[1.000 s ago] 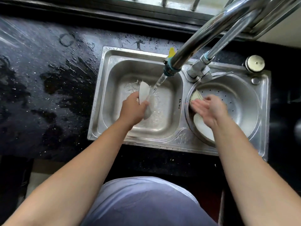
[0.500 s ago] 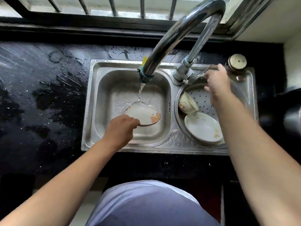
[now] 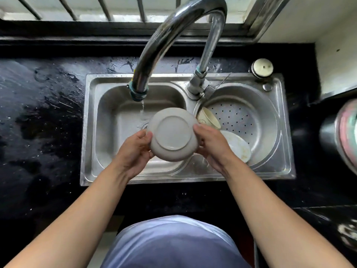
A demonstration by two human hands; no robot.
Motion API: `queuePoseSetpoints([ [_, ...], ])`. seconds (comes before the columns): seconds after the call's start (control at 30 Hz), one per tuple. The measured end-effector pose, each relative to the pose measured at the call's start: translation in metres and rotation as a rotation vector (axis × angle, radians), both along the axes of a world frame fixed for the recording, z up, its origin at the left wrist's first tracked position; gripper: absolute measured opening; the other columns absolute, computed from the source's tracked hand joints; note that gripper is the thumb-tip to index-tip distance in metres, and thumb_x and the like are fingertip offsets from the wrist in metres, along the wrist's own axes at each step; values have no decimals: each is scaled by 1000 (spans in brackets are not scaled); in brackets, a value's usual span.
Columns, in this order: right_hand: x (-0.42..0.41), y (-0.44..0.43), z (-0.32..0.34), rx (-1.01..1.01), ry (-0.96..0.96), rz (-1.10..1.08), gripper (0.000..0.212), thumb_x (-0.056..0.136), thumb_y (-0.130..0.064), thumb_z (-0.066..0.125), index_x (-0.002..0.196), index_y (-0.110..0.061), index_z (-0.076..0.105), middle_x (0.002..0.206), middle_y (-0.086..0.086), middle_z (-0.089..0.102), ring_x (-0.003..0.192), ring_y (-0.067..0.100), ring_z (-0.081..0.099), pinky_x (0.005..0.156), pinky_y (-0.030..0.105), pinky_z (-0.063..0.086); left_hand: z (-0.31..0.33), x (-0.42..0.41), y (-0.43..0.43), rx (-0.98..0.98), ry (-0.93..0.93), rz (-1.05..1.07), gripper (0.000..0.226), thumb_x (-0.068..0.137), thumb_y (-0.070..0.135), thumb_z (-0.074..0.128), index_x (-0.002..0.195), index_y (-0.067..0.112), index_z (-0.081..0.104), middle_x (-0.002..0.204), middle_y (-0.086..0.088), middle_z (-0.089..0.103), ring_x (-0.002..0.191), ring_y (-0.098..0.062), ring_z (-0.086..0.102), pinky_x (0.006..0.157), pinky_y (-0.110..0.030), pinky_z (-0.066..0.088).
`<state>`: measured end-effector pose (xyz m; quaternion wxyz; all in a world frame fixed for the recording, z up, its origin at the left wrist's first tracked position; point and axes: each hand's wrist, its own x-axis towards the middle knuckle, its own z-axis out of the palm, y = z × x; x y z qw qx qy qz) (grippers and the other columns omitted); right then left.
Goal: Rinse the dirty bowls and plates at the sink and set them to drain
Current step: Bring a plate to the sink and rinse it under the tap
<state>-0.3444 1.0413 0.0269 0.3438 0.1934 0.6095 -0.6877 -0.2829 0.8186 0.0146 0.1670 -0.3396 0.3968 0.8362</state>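
Over the left basin (image 3: 116,120), both hands grip an upturned plate (image 3: 172,134), left hand (image 3: 135,149) and right hand (image 3: 211,144) clasping opposite rims. Its draining spot, the colander (image 3: 260,120), lies just right, so the right hand is nearer.

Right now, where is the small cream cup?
In the head view, the cream cup lies tilted in the round perforated right basin, at its left edge, just behind the white plate and beyond the right hand.
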Motion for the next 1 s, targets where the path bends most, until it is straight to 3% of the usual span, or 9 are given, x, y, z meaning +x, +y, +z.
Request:
queuePoseSetpoints([
  [0.13,-10,12,16,-137,-58,-44,29,101,-36,57,111,-12,70,90,10,75,74,22,72,62,37,62,-1,-6,25,398,-182,157,37,104,2,39,104,-6,75,104,-19,79,89,-28,79,73,-40,66],
  [0.27,-20,42,20,420,513,392,71,93,-13,65,153,-39,38,144,0,53,115,12,64,97,28,53,-3,-6,52,564,-297,139,26,101,-2,36,115,-4,58,78,-21,74,61,-29,76,52,-31,63],
  [0.33,-27,51,22,587,761,580,72,88,-9,70,149,-40,47,159,2,36,141,19,44,114,30,37,-4,-7,63,557,-303,51,29,93,-4,45,117,-6,61,81,-24,75,62,-32,76,49,-34,63],
  [0.4,-34,59,22,638,908,659,55,82,3,67,127,-28,71,149,7,54,137,28,50,114,40,39,-8,-9,74,571,-301,-37,35,80,-6,62,114,-8,65,83,-24,75,61,-32,76,46,-33,61],
  [0.5,-40,80,29,746,838,731,49,76,-7,50,110,-31,76,106,2,78,103,33,68,87,46,55,-18,-17,85,546,-298,-157,35,85,4,69,119,-1,63,84,-15,69,52,-18,65,41,-25,57],
  [0.67,-53,136,11,1042,655,600,31,86,-27,44,101,-20,70,92,16,73,90,42,63,67,39,44,-27,-37,112,136,-312,-318,40,108,38,47,121,5,66,115,-23,76,59,-20,70,51,-27,60],
  [0.8,-71,176,-14,1139,463,379,21,100,-29,50,102,-18,68,94,16,72,83,37,58,69,38,46,-40,-32,135,-493,-189,-470,23,102,19,56,105,4,73,98,-18,76,62,-22,68,60,-34,58],
  [0.9,-98,190,-33,1218,470,342,20,99,-23,49,98,-14,66,86,15,66,69,30,44,62,32,35,-55,-11,146,-1043,15,-709,16,99,19,60,99,12,74,98,-9,78,89,-26,71,79,-33,52],
  [1.0,-133,189,-50,1263,489,402,16,98,-21,47,92,-16,62,72,7,54,64,30,42,59,31,35,-69,10,155,-1275,231,-860,16,97,31,62,109,21,62,108,-4,62,98,-26,62,82,-38,50],
])
